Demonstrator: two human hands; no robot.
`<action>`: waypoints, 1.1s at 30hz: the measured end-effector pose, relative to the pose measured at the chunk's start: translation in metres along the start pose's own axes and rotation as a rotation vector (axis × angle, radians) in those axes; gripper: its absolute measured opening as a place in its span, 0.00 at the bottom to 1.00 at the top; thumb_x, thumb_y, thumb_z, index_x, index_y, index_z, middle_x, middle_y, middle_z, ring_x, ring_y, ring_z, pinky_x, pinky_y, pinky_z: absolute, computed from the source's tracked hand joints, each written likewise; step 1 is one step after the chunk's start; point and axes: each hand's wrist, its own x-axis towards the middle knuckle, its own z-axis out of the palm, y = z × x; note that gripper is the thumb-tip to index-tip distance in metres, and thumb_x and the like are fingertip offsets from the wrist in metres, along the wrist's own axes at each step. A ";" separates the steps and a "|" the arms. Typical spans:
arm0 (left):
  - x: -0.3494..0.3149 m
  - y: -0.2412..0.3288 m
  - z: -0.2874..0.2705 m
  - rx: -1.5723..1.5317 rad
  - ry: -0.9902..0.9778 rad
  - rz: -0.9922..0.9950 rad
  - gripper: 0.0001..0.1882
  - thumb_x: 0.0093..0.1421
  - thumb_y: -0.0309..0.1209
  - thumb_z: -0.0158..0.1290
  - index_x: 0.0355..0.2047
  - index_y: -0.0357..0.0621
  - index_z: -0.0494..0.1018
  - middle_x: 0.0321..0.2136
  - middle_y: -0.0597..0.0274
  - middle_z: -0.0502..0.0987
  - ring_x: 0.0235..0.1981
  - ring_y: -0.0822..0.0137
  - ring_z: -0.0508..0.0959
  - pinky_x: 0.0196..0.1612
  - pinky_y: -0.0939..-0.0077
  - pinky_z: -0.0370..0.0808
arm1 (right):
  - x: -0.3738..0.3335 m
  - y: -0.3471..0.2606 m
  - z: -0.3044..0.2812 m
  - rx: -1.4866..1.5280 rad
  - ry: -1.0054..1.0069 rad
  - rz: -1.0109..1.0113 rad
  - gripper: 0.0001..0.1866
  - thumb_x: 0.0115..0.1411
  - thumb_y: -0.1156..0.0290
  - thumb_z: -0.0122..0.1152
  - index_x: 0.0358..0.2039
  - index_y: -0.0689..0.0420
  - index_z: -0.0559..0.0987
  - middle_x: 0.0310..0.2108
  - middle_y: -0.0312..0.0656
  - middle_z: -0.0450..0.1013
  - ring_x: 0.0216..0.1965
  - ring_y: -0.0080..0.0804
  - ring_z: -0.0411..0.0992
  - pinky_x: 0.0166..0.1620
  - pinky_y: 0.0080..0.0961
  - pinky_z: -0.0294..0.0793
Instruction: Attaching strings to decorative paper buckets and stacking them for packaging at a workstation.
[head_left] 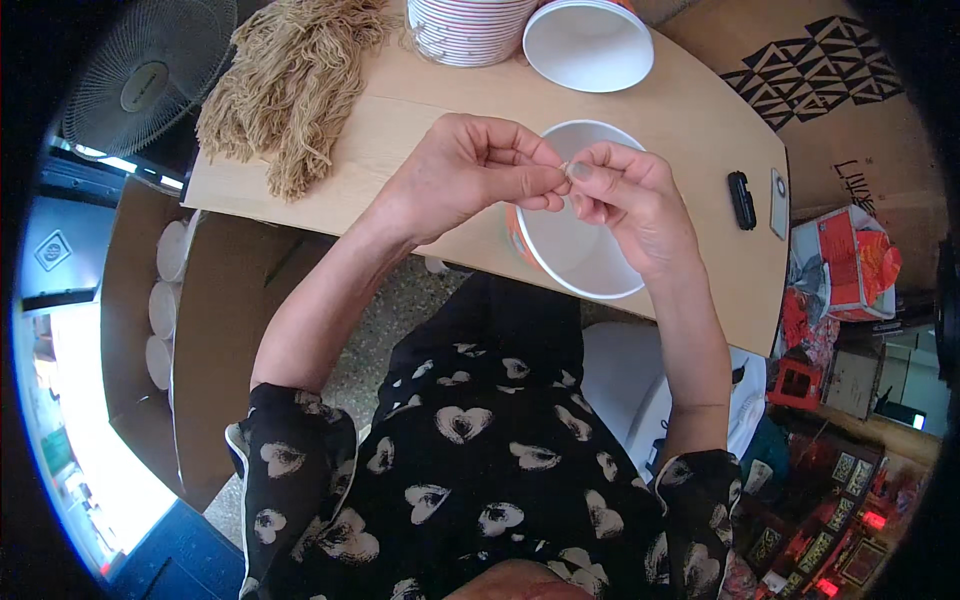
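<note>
My left hand and my right hand meet fingertip to fingertip above a round white-lined paper bucket. Both are closed in a pinch. A tiny pale bit shows between the fingertips, too small to name. The bucket stands at the table's near edge with its mouth facing up; my right hand and fingers cover part of it. At the back left lies a thick bundle of tan string, spread over the table and apart from both hands.
On the wooden table, a stack of nested buckets and a tilted bucket stand at the back. A black box cutter lies right. A cardboard box with white round containers is at left, beside a fan.
</note>
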 end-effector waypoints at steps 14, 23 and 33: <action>0.001 0.000 -0.001 -0.061 0.007 -0.048 0.09 0.62 0.24 0.56 0.42 0.32 0.75 0.35 0.54 0.81 0.36 0.69 0.83 0.41 0.80 0.80 | 0.000 0.002 -0.001 -0.003 -0.046 -0.044 0.13 0.61 0.68 0.62 0.41 0.63 0.78 0.30 0.38 0.77 0.27 0.18 0.71 0.30 0.14 0.67; -0.001 0.000 0.001 -0.084 0.011 0.027 0.07 0.61 0.23 0.57 0.39 0.36 0.75 0.32 0.58 0.81 0.34 0.71 0.83 0.39 0.82 0.80 | -0.002 0.001 0.007 -0.056 -0.029 -0.068 0.11 0.62 0.71 0.61 0.41 0.65 0.78 0.30 0.38 0.77 0.27 0.16 0.71 0.27 0.12 0.66; -0.003 0.000 -0.001 0.011 0.005 0.071 0.06 0.60 0.20 0.57 0.37 0.34 0.73 0.31 0.57 0.81 0.34 0.70 0.83 0.39 0.81 0.81 | -0.001 -0.001 0.010 -0.262 -0.018 -0.193 0.06 0.63 0.74 0.60 0.37 0.64 0.77 0.27 0.35 0.75 0.27 0.16 0.71 0.29 0.13 0.68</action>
